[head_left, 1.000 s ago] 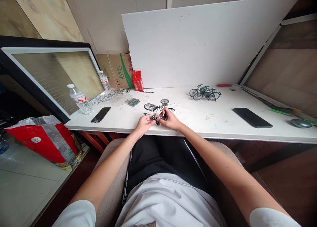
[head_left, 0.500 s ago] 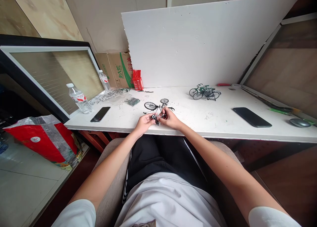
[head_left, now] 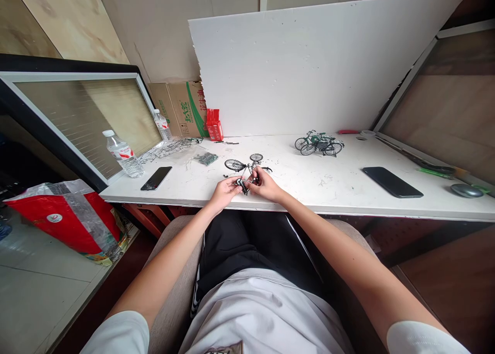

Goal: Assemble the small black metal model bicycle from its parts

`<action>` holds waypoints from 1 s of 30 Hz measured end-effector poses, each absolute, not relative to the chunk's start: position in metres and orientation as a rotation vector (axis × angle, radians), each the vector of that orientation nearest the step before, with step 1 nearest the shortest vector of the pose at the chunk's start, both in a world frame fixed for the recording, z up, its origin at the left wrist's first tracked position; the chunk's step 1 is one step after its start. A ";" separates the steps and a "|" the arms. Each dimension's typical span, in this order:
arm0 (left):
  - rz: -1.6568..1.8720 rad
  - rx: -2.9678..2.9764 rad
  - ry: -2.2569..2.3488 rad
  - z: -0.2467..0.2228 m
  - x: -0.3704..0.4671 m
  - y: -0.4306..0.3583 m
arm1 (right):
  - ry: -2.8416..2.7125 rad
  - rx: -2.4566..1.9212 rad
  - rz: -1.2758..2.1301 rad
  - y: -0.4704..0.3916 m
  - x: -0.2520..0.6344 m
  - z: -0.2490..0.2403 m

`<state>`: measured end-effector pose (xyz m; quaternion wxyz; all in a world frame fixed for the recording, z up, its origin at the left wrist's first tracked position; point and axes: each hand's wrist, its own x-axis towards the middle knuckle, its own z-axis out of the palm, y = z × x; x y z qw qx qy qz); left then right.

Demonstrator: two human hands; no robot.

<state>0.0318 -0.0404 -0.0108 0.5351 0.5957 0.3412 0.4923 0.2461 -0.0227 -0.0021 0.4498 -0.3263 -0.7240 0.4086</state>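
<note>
Hardly any change over the last second: hands and model bike (head_left: 244, 188) sit in the same spot, only the camera view has shifted slightly. Reads as a steady hold for fine work, no visible progress in that span.

Left hand (head_left: 226, 192): thumb and fingers pinching the bike's near end from the left. Right hand (head_left: 266, 186): fingertips gripping it from the right, thumb side in. Exact contact points too small to tell. Bike is between both hands, near the front edge of the tabletop (head_left: 309, 189), frame running away from the person. Spoked wheel (head_left: 234, 165) just beyond the left hand; can't tell if it's joined to the frame. Second wheel (head_left: 256, 157) farther back, small dark bits around it.

Tabletop: white, scuffed. Green bikes (head_left: 319, 143) stand together at back right. Left side: small bag (head_left: 208, 158), thin sprues (head_left: 174, 149), phone (head_left: 156, 178), front bottle (head_left: 122, 153), rear bottle (head_left: 162, 124). Red box (head_left: 214, 124) in front of the carton (head_left: 180, 109). Right side: black slab (head_left: 391, 182), probably a phone, and mouse (head_left: 467, 190).

Room: white board (head_left: 325, 70) leaning behind, ragged left edge; glazed panel (head_left: 88, 119) at left; red sack (head_left: 58, 220) on tiled floor (head_left: 38, 287); person seated on a padded chair (head_left: 170, 231).
</note>
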 end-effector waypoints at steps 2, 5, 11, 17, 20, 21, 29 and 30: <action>1.174 1.421 0.809 -0.011 0.032 -0.040 | -1.790 -0.803 1.019 -0.023 0.246 -0.001; 1.176 1.423 0.800 -0.011 0.031 -0.040 | -1.786 -0.799 1.033 -0.024 0.246 -0.001; 1.181 1.419 0.811 -0.012 0.031 -0.040 | -1.765 -0.788 1.066 -0.027 0.244 0.003; 1.205 1.416 0.831 -0.016 0.032 -0.039 | -1.777 -0.788 1.044 -0.028 0.242 0.005; 1.208 1.415 0.834 -0.017 0.032 -0.038 | -1.790 -0.795 1.029 -0.028 0.242 0.005; 1.211 1.414 0.835 -0.018 0.032 -0.037 | -1.795 -0.798 1.029 -0.028 0.242 0.005; 1.253 1.432 0.857 -0.020 0.033 -0.038 | -1.795 -0.798 1.040 -0.029 0.242 0.005; 1.255 1.432 0.859 -0.020 0.033 -0.038 | -1.795 -0.791 1.045 -0.028 0.242 0.004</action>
